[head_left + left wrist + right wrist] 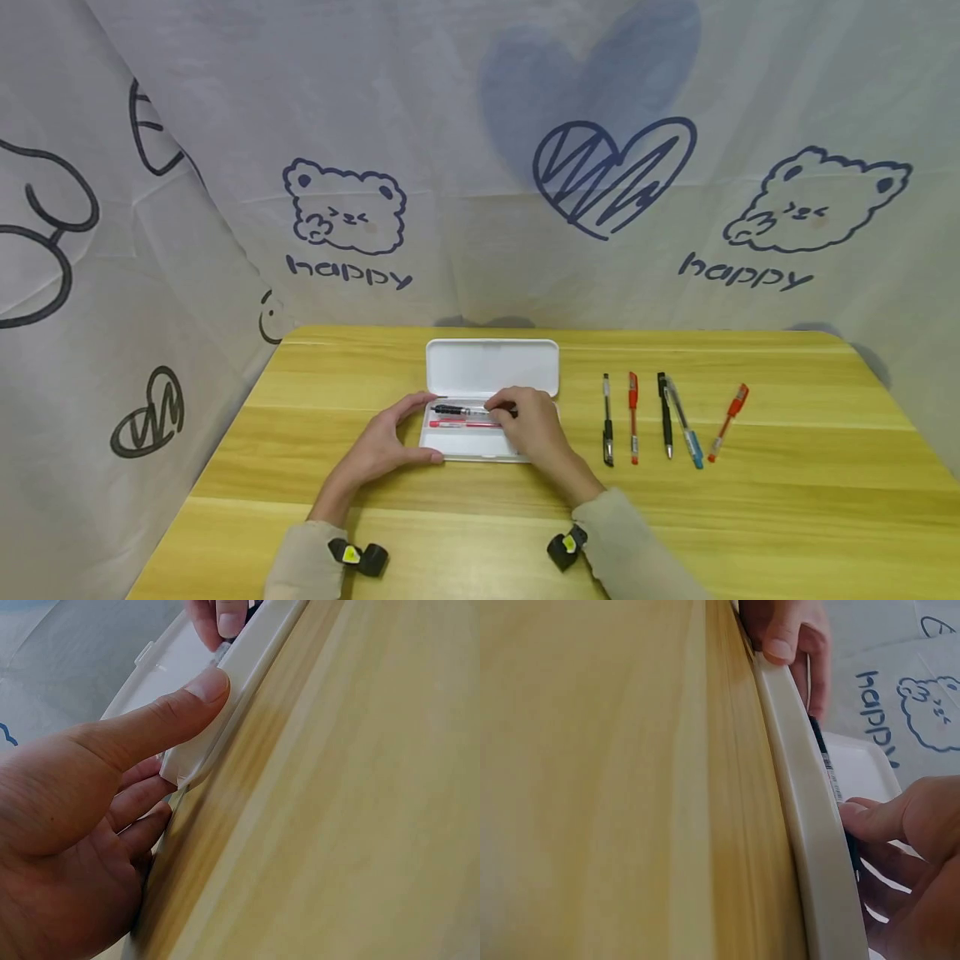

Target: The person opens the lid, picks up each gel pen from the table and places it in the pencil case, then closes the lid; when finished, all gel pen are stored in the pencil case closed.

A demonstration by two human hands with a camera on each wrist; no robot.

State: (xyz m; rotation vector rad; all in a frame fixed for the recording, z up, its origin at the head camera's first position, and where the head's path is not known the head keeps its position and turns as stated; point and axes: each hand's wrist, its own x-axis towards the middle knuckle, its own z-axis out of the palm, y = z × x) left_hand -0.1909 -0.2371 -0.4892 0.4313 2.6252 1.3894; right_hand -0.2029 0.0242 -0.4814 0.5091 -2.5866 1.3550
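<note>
A white pencil case (472, 444) lies on the table with its lid (492, 367) folded back. My left hand (378, 447) grips the left end of the case; its thumb (196, 696) lies over the near rim and the other fingers reach round the side. Inside the case, a black pen with a clear barrel (448, 410) lies lengthwise behind a red pen (447, 424). My right hand (534, 423) pinches the black pen near its right end, thumb in front, low within the case. In the right wrist view this pen (829, 766) shows just behind the near wall. The right hand covers the case's right part.
Right of the case lie a black-capped clear pen (607, 421), a red pen (633, 417), a black pen (666, 417), a blue-ended pen (686, 423) leaning toward it, and a slanted red pen (729, 421). A printed cloth (472, 275) hangs behind the wooden table (787, 517).
</note>
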